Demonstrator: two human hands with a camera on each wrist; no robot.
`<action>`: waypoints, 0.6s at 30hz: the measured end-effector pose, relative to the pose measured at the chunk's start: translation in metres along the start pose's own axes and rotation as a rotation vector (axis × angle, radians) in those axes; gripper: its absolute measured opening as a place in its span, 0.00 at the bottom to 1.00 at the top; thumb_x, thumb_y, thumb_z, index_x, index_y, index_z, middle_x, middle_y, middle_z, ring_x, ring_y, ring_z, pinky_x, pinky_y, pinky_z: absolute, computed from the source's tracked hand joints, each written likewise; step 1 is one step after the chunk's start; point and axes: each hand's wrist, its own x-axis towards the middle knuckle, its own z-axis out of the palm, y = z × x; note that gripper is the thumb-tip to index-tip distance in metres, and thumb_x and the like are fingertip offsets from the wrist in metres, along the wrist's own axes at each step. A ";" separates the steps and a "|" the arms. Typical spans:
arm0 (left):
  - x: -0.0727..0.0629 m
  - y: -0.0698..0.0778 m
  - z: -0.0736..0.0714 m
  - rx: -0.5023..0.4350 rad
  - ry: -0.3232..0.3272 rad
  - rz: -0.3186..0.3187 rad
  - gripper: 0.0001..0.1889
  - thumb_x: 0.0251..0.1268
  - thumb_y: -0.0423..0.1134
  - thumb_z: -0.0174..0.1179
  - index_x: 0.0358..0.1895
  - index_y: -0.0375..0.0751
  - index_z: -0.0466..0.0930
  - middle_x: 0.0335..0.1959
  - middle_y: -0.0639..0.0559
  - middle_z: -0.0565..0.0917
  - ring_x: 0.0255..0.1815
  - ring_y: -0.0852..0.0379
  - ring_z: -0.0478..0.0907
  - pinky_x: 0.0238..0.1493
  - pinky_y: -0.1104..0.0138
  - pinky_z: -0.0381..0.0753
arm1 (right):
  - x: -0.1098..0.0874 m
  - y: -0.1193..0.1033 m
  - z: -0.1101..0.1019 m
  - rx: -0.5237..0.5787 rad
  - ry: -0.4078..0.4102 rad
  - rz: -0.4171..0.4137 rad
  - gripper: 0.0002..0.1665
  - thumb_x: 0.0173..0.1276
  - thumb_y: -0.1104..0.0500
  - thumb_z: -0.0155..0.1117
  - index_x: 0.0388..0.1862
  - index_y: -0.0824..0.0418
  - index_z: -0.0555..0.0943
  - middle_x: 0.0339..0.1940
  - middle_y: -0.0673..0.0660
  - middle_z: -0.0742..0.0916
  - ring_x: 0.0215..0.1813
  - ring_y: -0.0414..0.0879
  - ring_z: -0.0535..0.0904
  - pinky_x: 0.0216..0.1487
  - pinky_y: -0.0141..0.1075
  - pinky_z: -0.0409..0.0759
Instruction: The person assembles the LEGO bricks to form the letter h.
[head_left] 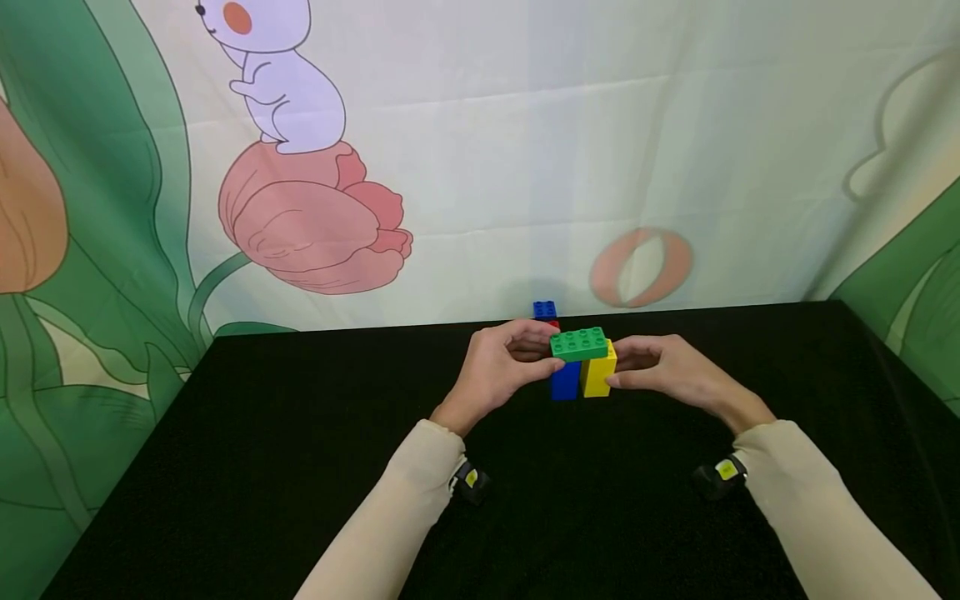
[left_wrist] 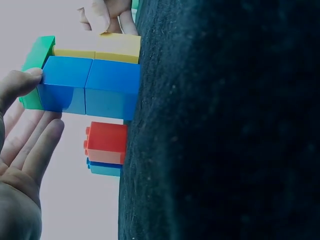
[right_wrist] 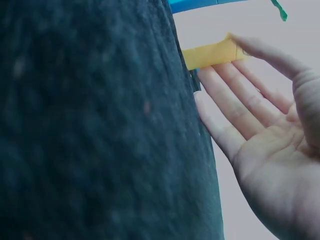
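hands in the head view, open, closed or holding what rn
Left hand: holding, pinches the green brick.
Right hand: holding, pinches the yellow stack.

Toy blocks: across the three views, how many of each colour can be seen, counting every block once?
Green block: 1
Red block: 1
Yellow blocks: 2, stacked, told apart by the seam
Blue blocks: 3, two stacked and one by the red block
Total: 7 visible blocks

No legible text, labels, numbers or signs
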 end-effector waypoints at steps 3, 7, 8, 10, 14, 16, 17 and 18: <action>0.000 0.000 0.000 -0.004 0.002 0.002 0.18 0.66 0.34 0.76 0.58 0.41 0.87 0.51 0.52 0.90 0.49 0.58 0.88 0.53 0.66 0.87 | -0.002 -0.004 -0.003 -0.006 0.024 -0.011 0.36 0.73 0.46 0.74 0.73 0.60 0.76 0.65 0.61 0.84 0.65 0.56 0.81 0.66 0.54 0.81; 0.000 0.000 0.000 -0.004 0.005 0.014 0.18 0.66 0.34 0.76 0.58 0.40 0.87 0.51 0.51 0.90 0.49 0.58 0.88 0.53 0.67 0.87 | -0.005 -0.013 -0.007 0.011 0.097 -0.049 0.35 0.74 0.46 0.73 0.74 0.56 0.76 0.70 0.58 0.82 0.68 0.56 0.80 0.66 0.50 0.81; 0.000 0.000 0.000 -0.002 0.005 0.018 0.18 0.66 0.34 0.76 0.58 0.40 0.86 0.51 0.51 0.90 0.49 0.58 0.88 0.52 0.67 0.87 | -0.005 -0.015 -0.007 0.017 0.111 -0.061 0.34 0.74 0.46 0.73 0.74 0.55 0.77 0.70 0.58 0.82 0.68 0.56 0.79 0.65 0.48 0.82; 0.000 0.000 0.000 -0.002 0.005 0.022 0.18 0.66 0.33 0.75 0.58 0.39 0.86 0.51 0.51 0.90 0.49 0.58 0.88 0.52 0.67 0.87 | -0.006 -0.020 -0.007 0.027 0.126 -0.082 0.33 0.75 0.46 0.72 0.74 0.55 0.78 0.70 0.57 0.83 0.68 0.55 0.80 0.64 0.42 0.83; 0.000 -0.001 -0.001 -0.001 0.001 0.023 0.18 0.67 0.33 0.75 0.58 0.39 0.87 0.51 0.50 0.90 0.49 0.58 0.89 0.52 0.66 0.88 | -0.005 -0.026 -0.002 0.038 0.136 -0.109 0.31 0.76 0.46 0.71 0.73 0.56 0.78 0.69 0.57 0.83 0.67 0.54 0.81 0.60 0.34 0.83; 0.001 -0.001 -0.002 0.001 0.008 0.015 0.18 0.67 0.33 0.75 0.58 0.38 0.87 0.50 0.50 0.90 0.48 0.58 0.89 0.51 0.66 0.88 | -0.005 -0.029 0.000 0.041 0.146 -0.118 0.31 0.77 0.47 0.70 0.73 0.57 0.79 0.69 0.57 0.83 0.67 0.54 0.81 0.59 0.33 0.83; 0.001 -0.001 -0.002 0.001 0.012 0.012 0.18 0.67 0.33 0.75 0.58 0.38 0.87 0.50 0.50 0.90 0.48 0.58 0.89 0.51 0.66 0.88 | -0.005 -0.029 0.001 0.043 0.153 -0.121 0.30 0.77 0.47 0.70 0.73 0.57 0.79 0.69 0.57 0.83 0.67 0.54 0.81 0.59 0.33 0.83; 0.001 0.000 -0.002 0.000 0.017 0.009 0.18 0.67 0.33 0.75 0.58 0.38 0.87 0.50 0.50 0.90 0.47 0.58 0.89 0.51 0.66 0.88 | -0.005 -0.030 0.001 0.046 0.158 -0.124 0.30 0.77 0.47 0.70 0.72 0.57 0.79 0.69 0.57 0.83 0.67 0.54 0.82 0.59 0.33 0.83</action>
